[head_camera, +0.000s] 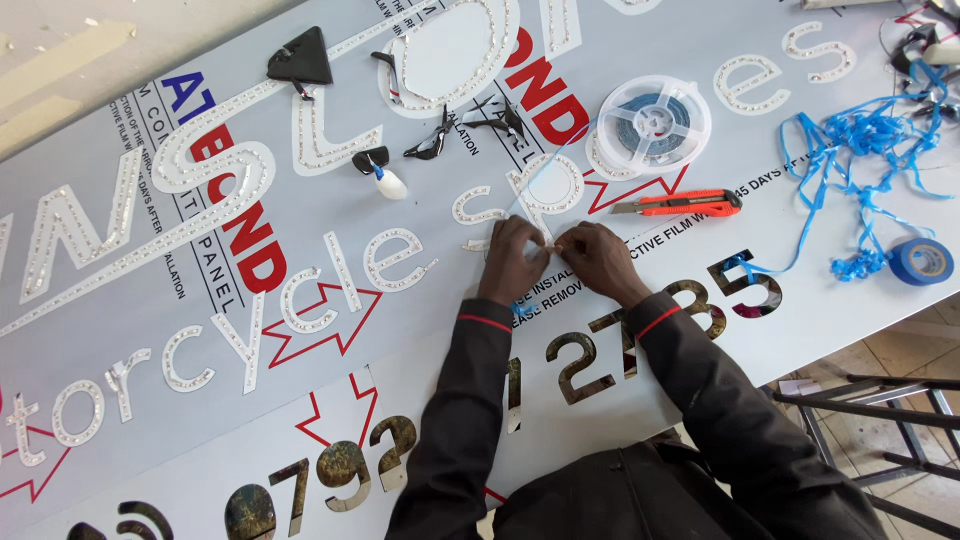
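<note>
Both hands met over the panel (700, 330), fingertips almost touching. The left hand (515, 262) and the right hand (597, 258) were each pinched shut on a thin strip (548, 247) that ran between them — short, pale, hard to make out in detail. Its long axis lay across, from one hand to the other, roughly level with the row of cut-out letters. The strip sat right at the fingertips of both, so neither hand was nearer; the left covered slightly more of it, as far as I could tell.

Just beyond the fingers lay a cut-out letter (545, 185), lined with small white dots. Farther out past the right hand rested an orange knife (682, 204), its length also lying across, and beyond that a clear reel (654, 122). Well off to the right hand's outer side — a tangle of blue ribbon (860, 150) and a blue tape roll (921, 261). Out past the left hand, some black clips (437, 140) lay scattered on the sheet. The cut-out digits (580, 365) were on the near side, under the forearms.
</note>
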